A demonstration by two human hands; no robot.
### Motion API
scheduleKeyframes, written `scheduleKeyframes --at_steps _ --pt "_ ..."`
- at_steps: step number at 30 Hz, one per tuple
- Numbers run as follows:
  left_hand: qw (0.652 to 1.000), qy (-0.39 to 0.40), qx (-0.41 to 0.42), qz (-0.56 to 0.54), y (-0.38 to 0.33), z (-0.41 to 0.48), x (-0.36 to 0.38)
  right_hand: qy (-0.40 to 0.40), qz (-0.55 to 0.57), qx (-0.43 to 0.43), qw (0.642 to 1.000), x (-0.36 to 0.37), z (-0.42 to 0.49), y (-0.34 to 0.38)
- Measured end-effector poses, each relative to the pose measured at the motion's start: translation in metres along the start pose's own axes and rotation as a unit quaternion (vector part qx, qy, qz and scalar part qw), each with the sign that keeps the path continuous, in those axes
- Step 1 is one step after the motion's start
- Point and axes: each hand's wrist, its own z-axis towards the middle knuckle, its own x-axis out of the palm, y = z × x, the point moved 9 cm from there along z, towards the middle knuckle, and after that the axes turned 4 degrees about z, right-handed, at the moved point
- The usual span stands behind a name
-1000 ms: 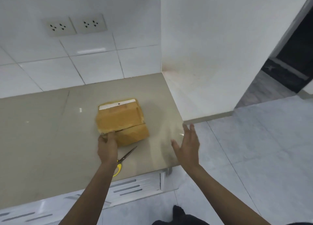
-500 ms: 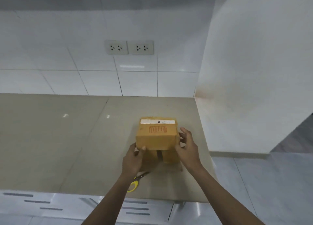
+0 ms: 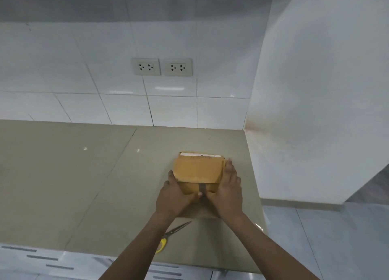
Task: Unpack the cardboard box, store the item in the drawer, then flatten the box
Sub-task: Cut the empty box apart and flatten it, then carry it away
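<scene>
A small brown cardboard box (image 3: 197, 169) stands on the beige counter (image 3: 84, 174), near its right end. A white label runs along the box's far top edge and a strip of grey tape crosses its near face. My left hand (image 3: 175, 195) grips the box's left near corner. My right hand (image 3: 228, 187) presses flat against its right side, fingers pointing away from me. Both thumbs meet at the tape on the near face. The box's contents are hidden.
Yellow-handled scissors (image 3: 171, 235) lie on the counter just behind my left forearm. White drawer fronts (image 3: 37, 265) with grey slot handles run below the counter's front edge. A white wall (image 3: 315, 111) borders the counter on the right. Two sockets (image 3: 162, 66) sit in the tiled backsplash.
My right hand came in from the open air and closed on the box's right side. My left hand shifted to the left near corner. The view swung up toward the wall.
</scene>
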Motion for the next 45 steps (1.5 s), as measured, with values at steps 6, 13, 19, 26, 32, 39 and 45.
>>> scheduleKeyframes --at_steps 6,13,19,26,32,39,45 --pt "0.999 -0.047 0.000 0.004 -0.010 -0.015 0.004 -0.012 -0.022 -0.017 1.000 -0.006 0.004 0.006" --pt "0.995 -0.094 -0.036 -0.013 -0.022 -0.024 -0.002 0.036 0.077 -0.033 0.996 -0.011 0.000 0.003" --pt "0.992 -0.108 -0.056 -0.023 -0.021 -0.028 0.001 0.073 0.160 -0.085 0.981 -0.018 -0.006 -0.002" --pt "0.996 -0.069 -0.031 0.041 -0.026 -0.027 0.010 0.078 0.237 -0.091 0.964 -0.027 -0.019 -0.014" --pt "0.991 0.046 0.127 0.023 -0.016 -0.032 0.004 -0.047 0.238 -0.033 0.970 -0.063 -0.011 -0.040" --pt "0.946 0.007 0.283 0.161 -0.012 -0.046 -0.038 -0.058 0.240 -0.010 0.969 -0.077 -0.003 -0.058" --pt "0.920 -0.005 0.280 0.273 0.015 -0.043 -0.041 0.085 0.128 -0.068 0.986 -0.041 -0.014 -0.058"
